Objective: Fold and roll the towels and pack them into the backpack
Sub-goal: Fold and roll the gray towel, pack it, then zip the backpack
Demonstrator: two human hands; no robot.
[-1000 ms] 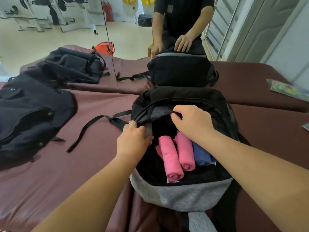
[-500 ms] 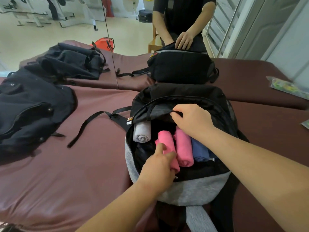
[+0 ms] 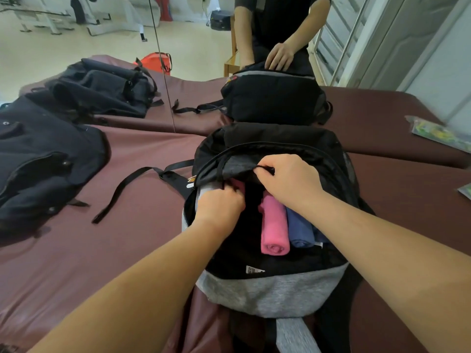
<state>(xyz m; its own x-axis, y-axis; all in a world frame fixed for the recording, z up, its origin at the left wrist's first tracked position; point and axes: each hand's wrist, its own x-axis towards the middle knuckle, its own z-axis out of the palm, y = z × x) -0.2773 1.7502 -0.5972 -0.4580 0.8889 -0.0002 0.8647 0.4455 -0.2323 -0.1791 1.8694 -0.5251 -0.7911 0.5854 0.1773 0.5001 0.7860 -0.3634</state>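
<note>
Backpack (image 3: 275, 294) is being kept open on the maroon table (image 3: 127, 238), towels inside. Its top flap (image 3: 237, 166) is being pinched and held up by the right hand (image 3: 290, 182), fingers closed tight on the edge. A rolled pink towel (image 3: 274, 228) and a rolled blue towel (image 3: 300, 230) are being kept side by side, touching, in the main compartment. Further left, a second pink towel (image 3: 238, 186) is being gripped by the left hand (image 3: 220, 207), fingers curled, mostly hidden tbh.
</note>
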